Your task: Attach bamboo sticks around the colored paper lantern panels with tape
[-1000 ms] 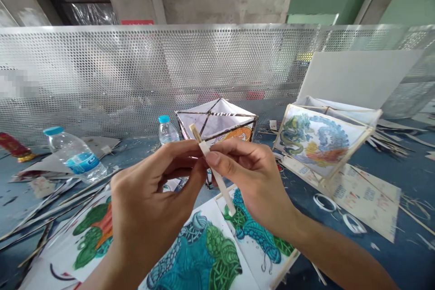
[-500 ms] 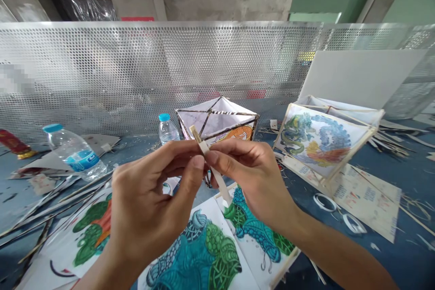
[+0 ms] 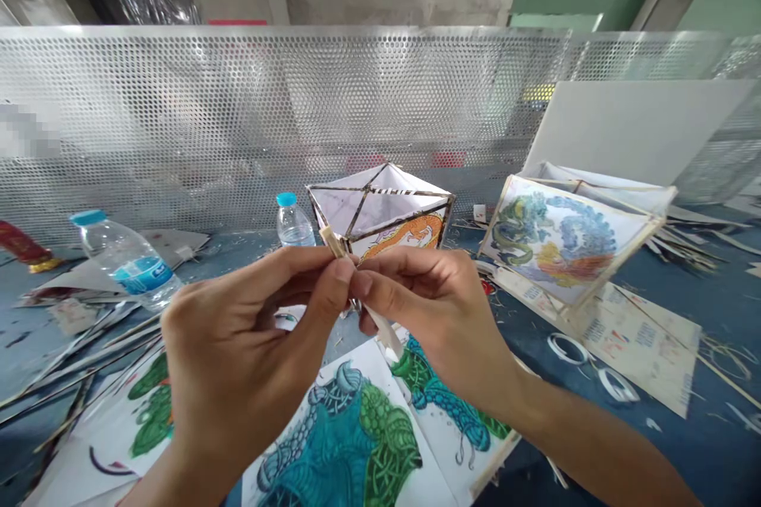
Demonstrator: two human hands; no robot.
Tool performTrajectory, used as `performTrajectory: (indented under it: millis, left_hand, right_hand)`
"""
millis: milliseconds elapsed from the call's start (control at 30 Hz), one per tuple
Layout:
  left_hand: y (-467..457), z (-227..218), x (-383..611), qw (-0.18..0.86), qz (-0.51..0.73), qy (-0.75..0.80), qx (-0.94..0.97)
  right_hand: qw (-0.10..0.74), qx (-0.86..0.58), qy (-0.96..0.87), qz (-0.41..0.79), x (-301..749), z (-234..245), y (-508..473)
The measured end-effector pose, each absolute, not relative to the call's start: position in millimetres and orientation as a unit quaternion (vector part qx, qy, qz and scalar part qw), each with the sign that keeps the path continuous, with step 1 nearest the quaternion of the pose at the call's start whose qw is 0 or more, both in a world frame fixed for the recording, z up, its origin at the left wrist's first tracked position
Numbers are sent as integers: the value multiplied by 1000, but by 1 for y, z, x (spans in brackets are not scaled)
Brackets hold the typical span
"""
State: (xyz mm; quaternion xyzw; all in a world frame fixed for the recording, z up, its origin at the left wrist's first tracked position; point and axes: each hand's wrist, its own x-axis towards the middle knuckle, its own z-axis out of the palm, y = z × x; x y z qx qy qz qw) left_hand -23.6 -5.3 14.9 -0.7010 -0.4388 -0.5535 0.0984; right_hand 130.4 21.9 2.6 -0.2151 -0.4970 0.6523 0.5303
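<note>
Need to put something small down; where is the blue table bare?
The blue table is mostly bare at lower right, between the right forearm and the printed board, barring scraps. A smaller patch lies beyond the left hand, between the nearer bottle and farther bottle. Crowded: thin strips at left, painted sheets in the lower middle.

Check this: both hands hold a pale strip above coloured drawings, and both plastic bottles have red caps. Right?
No: the head view shows blue caps, not red, on both plastic bottles. The left hand and right hand do hold the pale strip above coloured drawings.
</note>
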Motion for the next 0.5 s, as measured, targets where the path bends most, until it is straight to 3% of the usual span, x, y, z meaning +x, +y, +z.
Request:
performTrajectory:
  millis: [233, 500]
  left_hand:
    - [0, 17, -35, 148, -566, -485, -650]
    - [5, 18, -42, 92, -610, -468, -633]
  right_hand:
    - [481, -151, -428, 750, 122, 1, 10]
    - [446, -156, -472, 745, 116, -11, -14]
